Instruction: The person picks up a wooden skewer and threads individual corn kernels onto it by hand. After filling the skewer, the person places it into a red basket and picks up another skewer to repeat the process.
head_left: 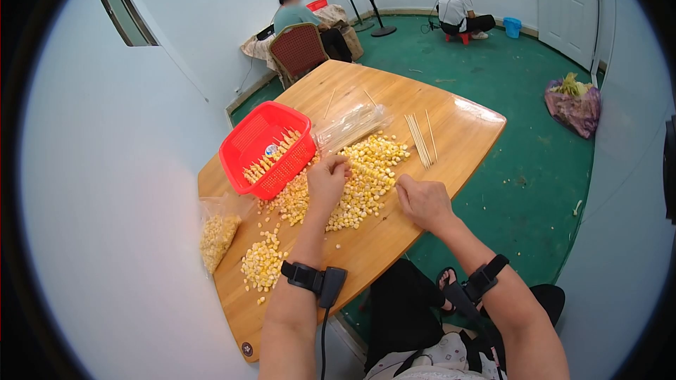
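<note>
Loose yellow corn kernels (pixel 359 200) lie in a broad heap on the wooden table under both hands. My left hand (pixel 329 181) is over the heap's left part, fingers curled together in a pinch; what they hold is too small to make out. At the heap's right edge my right hand (pixel 424 204) is closed, with what looks like a corn skewer (pixel 377 176) pointing from its fingertips toward my left hand. That skewer blends into the kernels behind it. Bare bamboo skewers (pixel 418 142) lie beyond my right hand.
A red basket (pixel 243 137) holds finished corn skewers (pixel 272 158). Behind the heap is a plastic pack of skewers (pixel 352 127). A bag of kernels (pixel 219 238) and a smaller kernel pile (pixel 263 264) lie left on the table (pixel 451 116). Two people sit farther back.
</note>
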`<action>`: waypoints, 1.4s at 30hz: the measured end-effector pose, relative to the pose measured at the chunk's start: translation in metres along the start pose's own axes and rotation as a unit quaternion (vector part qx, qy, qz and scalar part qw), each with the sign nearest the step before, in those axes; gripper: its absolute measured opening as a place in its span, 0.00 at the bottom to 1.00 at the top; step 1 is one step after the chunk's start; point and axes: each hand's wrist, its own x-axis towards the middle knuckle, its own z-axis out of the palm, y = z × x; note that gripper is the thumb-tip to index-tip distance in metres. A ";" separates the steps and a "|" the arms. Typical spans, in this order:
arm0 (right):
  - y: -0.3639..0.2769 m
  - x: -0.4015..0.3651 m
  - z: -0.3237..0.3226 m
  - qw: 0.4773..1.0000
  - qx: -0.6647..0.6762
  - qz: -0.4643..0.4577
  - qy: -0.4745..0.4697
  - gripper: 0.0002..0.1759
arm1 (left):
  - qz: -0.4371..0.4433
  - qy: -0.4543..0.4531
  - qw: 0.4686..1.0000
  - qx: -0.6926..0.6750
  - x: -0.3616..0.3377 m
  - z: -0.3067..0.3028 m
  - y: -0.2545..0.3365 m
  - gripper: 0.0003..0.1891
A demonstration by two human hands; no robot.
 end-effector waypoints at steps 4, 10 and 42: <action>-0.003 0.001 -0.002 0.999 -0.003 0.033 0.002 0.08 | 0.070 0.066 0.975 0.199 0.003 -0.014 -0.004 0.08; -0.003 0.000 0.000 0.999 -0.014 0.037 0.004 0.08 | 0.177 -0.030 0.948 0.264 -0.003 -0.001 -0.014 0.08; 0.000 -0.001 -0.002 1.000 0.019 -0.003 -0.017 0.08 | -0.193 0.005 0.955 -0.225 0.010 -0.016 -0.014 0.08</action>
